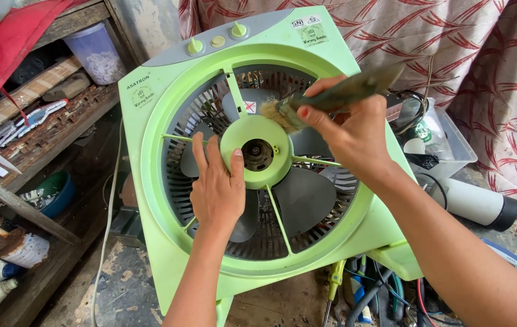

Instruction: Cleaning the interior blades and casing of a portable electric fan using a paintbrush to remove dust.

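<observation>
A light green box fan (149, 200) lies tilted face-up before me, its front grille off, grey blades (307, 197) and green centre hub (258, 136) exposed. My left hand (216, 188) rests flat on the hub's left side, thumb by the round motor opening (257, 154). My right hand (346, 130) grips a worn paintbrush (337, 94), whose tan bristles (273, 112) touch the top of the hub. Three pale knobs (217, 41) sit on the fan's grey top panel.
Wooden shelves at left hold a plastic jar (95, 51), a blue bowl (55, 194), rusty cans and bottles. A red cloth (4, 48) hangs top left. A patterned curtain (452, 42), clear box (452, 142) and white cylinder (479, 203) stand right. Screwdrivers and cables (361, 290) lie below.
</observation>
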